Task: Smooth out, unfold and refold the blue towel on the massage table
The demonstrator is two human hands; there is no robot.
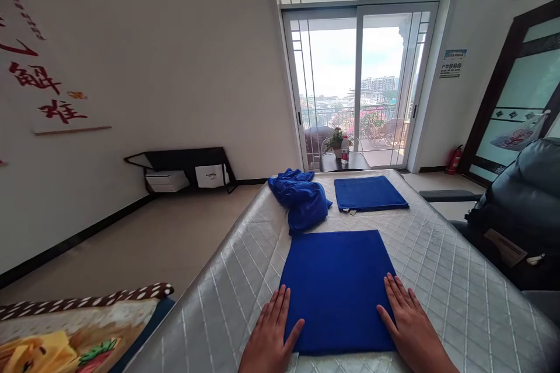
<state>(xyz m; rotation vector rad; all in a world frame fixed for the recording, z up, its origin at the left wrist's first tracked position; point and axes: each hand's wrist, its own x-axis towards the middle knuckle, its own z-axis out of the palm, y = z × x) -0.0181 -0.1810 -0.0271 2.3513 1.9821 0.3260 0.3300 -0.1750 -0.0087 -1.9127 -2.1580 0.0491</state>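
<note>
Both hands flat at the near part of a silver quilted mattress [441, 250], sides noted as the person faces it. Left hand [272, 329]: palm down, fingers together and extended, thumb spread onto the front blue cloth [339, 291], fingertips along its left edge. Right hand [406, 317]: mirrored, fingertips at the right edge, thumb resting on the cloth. Neither grips anything; both are unclosed, pressed or laid flat.

Front cloth: squared, smooth, lying midway between the mattress's left and right edges, well short of the far edge. Layer count cannot be told.

Low to the left, beside the mattress's left edge: a patterned blanket [61, 332], partly in view.

Beyond the front cloth, toward the mattress's far left corner: a crumpled blue cloth [306, 201], its near end right by the front cloth's far left corner; contact cannot be told. Toward the far right corner: a second flat blue cloth [370, 192], apart from the front one, pale tags at its near edge.

Off the right edge: a black armchair [529, 192]. Past the far edge: a potted plant [336, 139] and a bottle [345, 150], before glass sliding doors [328, 81].
</note>
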